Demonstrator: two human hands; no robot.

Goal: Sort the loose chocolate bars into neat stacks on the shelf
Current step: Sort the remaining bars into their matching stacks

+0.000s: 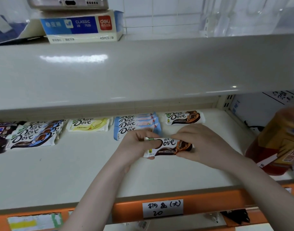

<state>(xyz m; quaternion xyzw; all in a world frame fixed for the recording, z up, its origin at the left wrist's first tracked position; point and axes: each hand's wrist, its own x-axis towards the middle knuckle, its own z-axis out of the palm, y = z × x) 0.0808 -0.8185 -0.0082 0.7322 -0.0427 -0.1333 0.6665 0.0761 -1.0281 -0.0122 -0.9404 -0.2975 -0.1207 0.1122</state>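
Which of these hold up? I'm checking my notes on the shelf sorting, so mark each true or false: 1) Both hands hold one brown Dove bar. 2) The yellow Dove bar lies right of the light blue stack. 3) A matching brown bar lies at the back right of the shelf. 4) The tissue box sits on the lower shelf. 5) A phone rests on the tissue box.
1) True: the left hand and right hand grip the brown Dove bar by its ends.
2) False: the yellow Dove bar lies left of the light blue stack.
3) True: the matching brown bar lies there.
4) False: the tissue box sits on the upper shelf.
5) True: the phone rests on it.
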